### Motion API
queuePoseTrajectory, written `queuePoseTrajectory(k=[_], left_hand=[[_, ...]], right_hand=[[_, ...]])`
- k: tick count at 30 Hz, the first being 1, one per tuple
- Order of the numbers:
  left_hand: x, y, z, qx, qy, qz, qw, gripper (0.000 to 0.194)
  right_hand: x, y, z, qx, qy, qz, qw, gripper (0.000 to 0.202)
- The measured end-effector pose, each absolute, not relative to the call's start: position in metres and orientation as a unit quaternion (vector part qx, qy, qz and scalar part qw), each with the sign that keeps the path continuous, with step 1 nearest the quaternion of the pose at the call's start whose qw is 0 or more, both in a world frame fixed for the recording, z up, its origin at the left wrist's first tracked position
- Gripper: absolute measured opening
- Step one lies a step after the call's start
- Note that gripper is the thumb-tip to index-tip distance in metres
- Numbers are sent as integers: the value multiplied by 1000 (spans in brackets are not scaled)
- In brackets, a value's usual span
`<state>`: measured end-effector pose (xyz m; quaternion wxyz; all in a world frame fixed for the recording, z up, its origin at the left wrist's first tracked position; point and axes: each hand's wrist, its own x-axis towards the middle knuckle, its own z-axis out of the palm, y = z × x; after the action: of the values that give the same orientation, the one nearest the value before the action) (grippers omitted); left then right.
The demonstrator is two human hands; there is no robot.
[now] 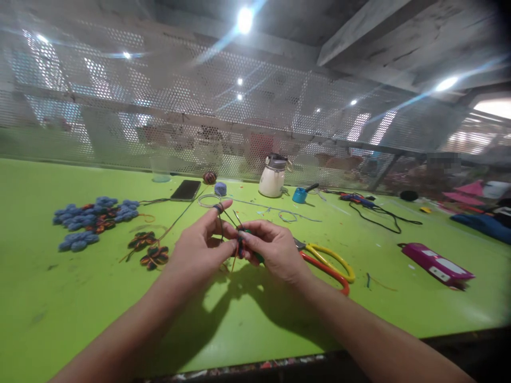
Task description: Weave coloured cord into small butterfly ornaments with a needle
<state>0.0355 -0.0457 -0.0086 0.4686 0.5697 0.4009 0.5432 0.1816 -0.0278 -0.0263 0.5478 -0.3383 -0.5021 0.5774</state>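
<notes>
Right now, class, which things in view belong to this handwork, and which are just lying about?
Seemingly part of it: small yarn piece, hook, striped yarn ball, yarn flowers, scissors.
Seemingly just lying about: phone, lidded bottle, purple object.

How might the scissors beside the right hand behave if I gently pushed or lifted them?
The scissors would probably slide rather than roll, since they lie flat on the table. Their thick, curved handles look stiff, though one might swing if lifted alone.
</notes>
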Motion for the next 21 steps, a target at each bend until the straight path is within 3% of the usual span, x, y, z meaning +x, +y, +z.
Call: queuePoseTrajectory(k=[5,13,21], left_hand=[[41,-50,-6,574,420,538,452,84],[30,-41,-8,557,410,536,484,87],[24,-45,-2,495,374,524,583,88]], right_hand=[[181,-30,-24,-336,-522,558,551,24],[192,-27,-18,-324,-575,595,459,31],[206,-17,-15,-341,-721,430,422,24]])
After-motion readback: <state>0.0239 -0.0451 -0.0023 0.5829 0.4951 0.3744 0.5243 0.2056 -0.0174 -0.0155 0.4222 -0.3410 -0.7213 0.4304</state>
